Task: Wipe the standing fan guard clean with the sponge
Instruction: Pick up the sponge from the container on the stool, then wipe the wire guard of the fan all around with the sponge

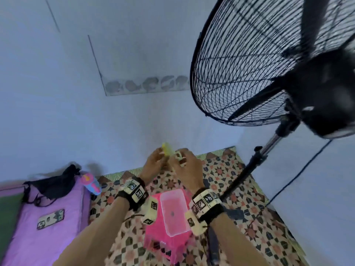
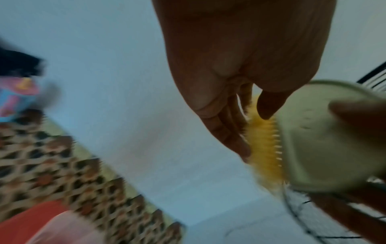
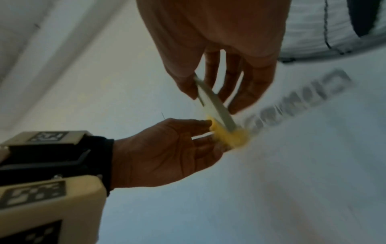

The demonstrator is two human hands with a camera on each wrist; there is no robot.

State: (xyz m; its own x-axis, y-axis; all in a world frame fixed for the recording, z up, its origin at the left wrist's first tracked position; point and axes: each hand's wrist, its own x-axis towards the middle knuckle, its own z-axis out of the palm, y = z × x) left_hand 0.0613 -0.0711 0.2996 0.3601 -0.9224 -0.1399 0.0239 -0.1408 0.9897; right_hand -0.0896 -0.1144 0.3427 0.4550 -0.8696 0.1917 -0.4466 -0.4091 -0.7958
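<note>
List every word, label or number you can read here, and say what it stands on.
Nothing here reads cleanly.
Dark block letters on a pale surface, right wrist view: smeared by motion, unreadable.
Wrist bands: black-and-white square code markers, no words or numbers.
Pink-and-blue bottle: its print is too blurred to read.

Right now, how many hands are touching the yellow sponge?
2: the left hand holds the sponge from the left, the right hand from the right, in front of the wall.
</note>
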